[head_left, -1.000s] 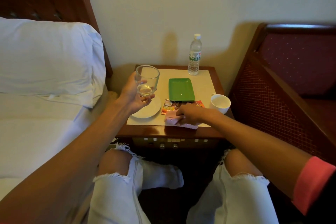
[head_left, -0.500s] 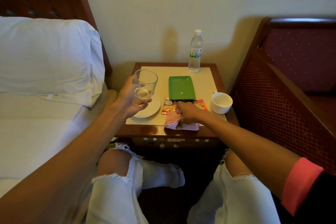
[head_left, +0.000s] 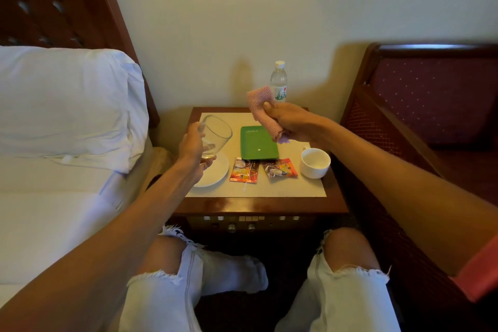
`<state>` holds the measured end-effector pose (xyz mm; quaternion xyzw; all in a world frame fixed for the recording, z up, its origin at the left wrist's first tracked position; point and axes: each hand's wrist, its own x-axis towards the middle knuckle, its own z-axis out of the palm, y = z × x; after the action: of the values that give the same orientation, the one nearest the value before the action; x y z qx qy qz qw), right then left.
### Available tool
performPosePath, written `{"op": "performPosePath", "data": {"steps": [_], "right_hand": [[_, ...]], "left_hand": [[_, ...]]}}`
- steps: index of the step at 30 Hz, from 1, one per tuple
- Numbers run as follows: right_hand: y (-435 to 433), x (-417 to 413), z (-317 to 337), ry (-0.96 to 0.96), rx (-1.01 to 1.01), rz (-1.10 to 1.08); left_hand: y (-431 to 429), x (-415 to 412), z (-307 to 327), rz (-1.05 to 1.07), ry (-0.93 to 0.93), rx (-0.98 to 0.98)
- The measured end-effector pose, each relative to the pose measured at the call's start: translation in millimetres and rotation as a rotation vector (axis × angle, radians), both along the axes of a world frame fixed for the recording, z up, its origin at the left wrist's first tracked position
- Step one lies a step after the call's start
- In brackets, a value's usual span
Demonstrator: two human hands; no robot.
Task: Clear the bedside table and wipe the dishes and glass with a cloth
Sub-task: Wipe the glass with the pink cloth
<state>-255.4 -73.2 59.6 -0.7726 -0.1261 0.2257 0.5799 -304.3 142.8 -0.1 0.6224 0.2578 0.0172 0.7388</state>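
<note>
My left hand (head_left: 192, 149) grips a clear drinking glass (head_left: 217, 135), tilted with its mouth toward the right, above a white saucer (head_left: 214, 174) at the left of the bedside table (head_left: 258, 205). My right hand (head_left: 287, 122) holds a pink cloth (head_left: 262, 110) up in the air over the green rectangular dish (head_left: 258, 143). The cloth and the glass are apart. A white cup (head_left: 315, 162) stands at the table's right.
Two red sachets (head_left: 244, 170) (head_left: 280, 167) lie in front of the green dish. A water bottle (head_left: 279, 81) stands at the back by the wall. A bed with a white pillow (head_left: 67, 102) is at left, a dark red armchair (head_left: 431, 105) at right. My knees are below the table front.
My right hand has lifted the pink cloth off the table's front edge and raised it above the green dish, uncovering the sachets. My left hand has tilted the glass toward the right.
</note>
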Motion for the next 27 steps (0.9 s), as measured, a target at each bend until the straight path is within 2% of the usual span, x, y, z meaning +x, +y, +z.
{"op": "performPosePath", "data": {"steps": [5, 8, 12, 14, 17, 20, 23, 25, 27], "right_hand": [[11, -9, 4, -0.195, -0.203, 0.161], [13, -8, 5, -0.265, -0.226, 0.128], [12, -4, 18, -0.239, -0.299, 0.054], [15, -3, 19, -0.229, -0.362, 0.059], [16, -4, 18, -0.133, -0.343, 0.136], [11, -9, 23, -0.293, -0.438, 0.097], [14, -6, 25, -0.626, -0.536, -0.015], [18, -2, 24, -0.801, -0.556, -0.057], [20, 1, 22, -0.895, -0.584, -0.092]], "left_hand": [[-20, -6, 10, -0.094, -0.173, 0.179], [-24, -10, 23, -0.172, -0.288, 0.292], [-26, -10, 39, -0.228, -0.456, 0.452], [-32, -10, 47, -0.258, -0.521, 0.479], [-33, -8, 59, -0.349, -0.579, 0.456], [-25, -4, 73, -0.469, -0.474, 0.305], [-28, -5, 85, -0.518, -0.173, 0.121], [-34, -5, 90, -0.456, -0.031, 0.183], [-39, -1, 93, -0.392, -0.004, 0.272]]}}
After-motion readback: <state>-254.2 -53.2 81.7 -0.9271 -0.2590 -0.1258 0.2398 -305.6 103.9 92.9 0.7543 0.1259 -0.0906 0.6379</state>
